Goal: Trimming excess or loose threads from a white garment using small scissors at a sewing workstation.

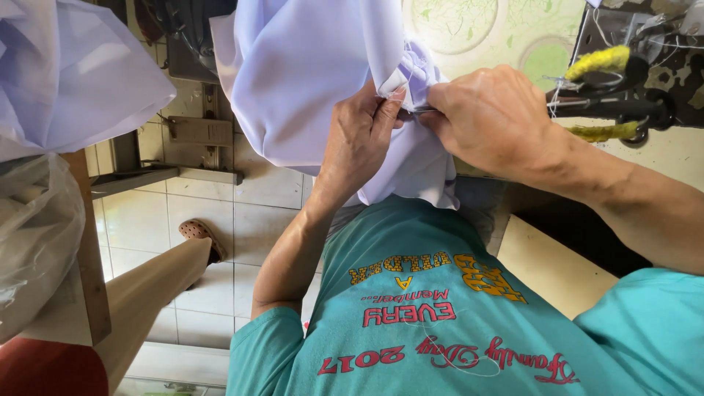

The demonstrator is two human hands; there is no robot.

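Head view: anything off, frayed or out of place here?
One small thing: loose threads stick out from the raw edge of the pale lavender fabric, right where the left hand pinches it against the right hand. A stray white thread also lies on the teal shirt. Nothing else stands out.

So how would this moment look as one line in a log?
left hand: pinching pale lilac cloth at seam | right hand: gripping same cloth, small tool barely visible | scissors: on table, untouched
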